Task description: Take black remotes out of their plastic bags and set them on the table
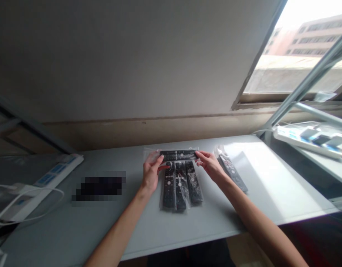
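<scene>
A black remote control (176, 155) in a clear plastic bag lies crosswise between my hands. My left hand (152, 171) pinches the bag at its left end, thumb on top. At the other end, the thumb and fingers of my right hand (209, 163) grip the remote's tip. Just below it, three bagged black remotes stand side by side lengthwise on the table: a left one (169, 185), a middle one (180, 187) and a right one (194, 183). Another bagged remote (234, 171) rests at a slant to the right, beyond my right forearm.
The grey table (143, 230) meets a wall at the back. A white power strip (58, 170) with cables lies at the left, near a blurred-out dark object (100, 187). Metal frame bars (306, 83) and another loaded power strip (306, 139) are at the right.
</scene>
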Demonstrator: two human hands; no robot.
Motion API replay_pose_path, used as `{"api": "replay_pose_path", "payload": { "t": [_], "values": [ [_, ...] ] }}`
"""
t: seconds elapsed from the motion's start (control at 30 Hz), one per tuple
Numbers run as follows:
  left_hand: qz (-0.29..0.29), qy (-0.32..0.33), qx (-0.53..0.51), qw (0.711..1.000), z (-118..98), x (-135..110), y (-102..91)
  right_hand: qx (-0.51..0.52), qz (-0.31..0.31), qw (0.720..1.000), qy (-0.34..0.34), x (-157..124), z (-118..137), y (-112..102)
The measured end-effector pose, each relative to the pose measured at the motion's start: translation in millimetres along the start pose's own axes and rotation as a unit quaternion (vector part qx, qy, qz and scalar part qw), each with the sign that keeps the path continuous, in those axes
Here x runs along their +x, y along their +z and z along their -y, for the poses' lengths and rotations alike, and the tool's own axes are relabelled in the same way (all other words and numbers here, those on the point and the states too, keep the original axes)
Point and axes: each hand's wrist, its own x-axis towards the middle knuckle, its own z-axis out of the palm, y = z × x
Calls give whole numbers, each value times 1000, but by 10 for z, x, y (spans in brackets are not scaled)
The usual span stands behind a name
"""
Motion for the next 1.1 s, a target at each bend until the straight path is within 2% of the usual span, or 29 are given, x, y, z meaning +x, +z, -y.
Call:
{"api": "replay_pose_path", "payload": {
  "t": [0.1,0.2,0.43,0.5,0.6,0.67,0.73,0.87,0.93,1.0,1.1],
  "values": [
    [13,-28,-46,998,12,26,-43,10,-56,998,-39,67,51,41],
    [20,-61,-89,994,47,78,-93,-12,-98,989,-112,152,296,98],
    [1,-148,-158,976,9,88,-66,-107,-39,962,-250,357,1179,402],
    [2,-172,-173,970,-35,56,-30,-139,-29,952,-271,384,1348,485],
    [9,-171,-177,969,-66,27,2,-170,-36,933,-315,405,1515,506],
    [10,-162,-167,972,-57,31,4,-173,-67,916,-356,425,1592,405],
    [5,-160,-152,975,-35,50,-5,-164,-129,897,-390,464,1652,192],
    [-20,-150,-152,977,-14,77,-18,-84,-264,876,-395,561,1641,-458],
    [-5,-133,-164,977,-26,67,-15,-25,-318,878,-357,552,1504,-775],
    [40,-121,-168,978,-45,39,-8,16,-357,885,-297,456,1264,-1017],
    [108,-132,-140,975,-69,-23,5,77,-389,892,-218,125,782,-1211]
  ]
}}
